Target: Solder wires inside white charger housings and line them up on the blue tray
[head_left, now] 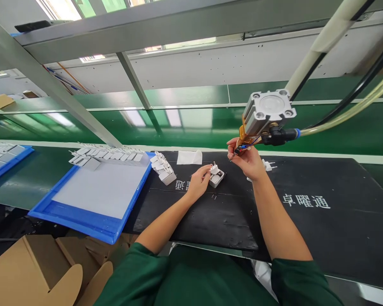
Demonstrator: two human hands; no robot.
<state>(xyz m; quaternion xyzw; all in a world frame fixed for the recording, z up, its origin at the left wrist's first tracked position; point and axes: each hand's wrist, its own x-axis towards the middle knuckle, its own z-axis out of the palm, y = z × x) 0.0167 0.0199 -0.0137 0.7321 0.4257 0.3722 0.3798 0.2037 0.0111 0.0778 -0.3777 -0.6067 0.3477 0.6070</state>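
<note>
My left hand [199, 182] pinches a white plug piece [214, 169] with metal prongs. Under that piece, an open white charger housing [216, 180] lies on the black mat. My right hand [247, 161] is raised beneath an air-driven tool [268, 111], a silver block with an orange bracket. Its fingers close around a small dark part with blue wires [241, 148], right at the tool's lower end. Whether that part belongs to the tool or is loose cannot be made out. Beyond the right wrist lies another white plug piece [268, 165].
On the left, a blue tray [79, 221] bears rows of white chargers [115, 153]. More white chargers [163, 168] stand stacked at the mat's edge, near a white paper [189, 157]. Hoses [347, 104] run from the tool to the upper right. Cardboard boxes [28, 267] stand lower left.
</note>
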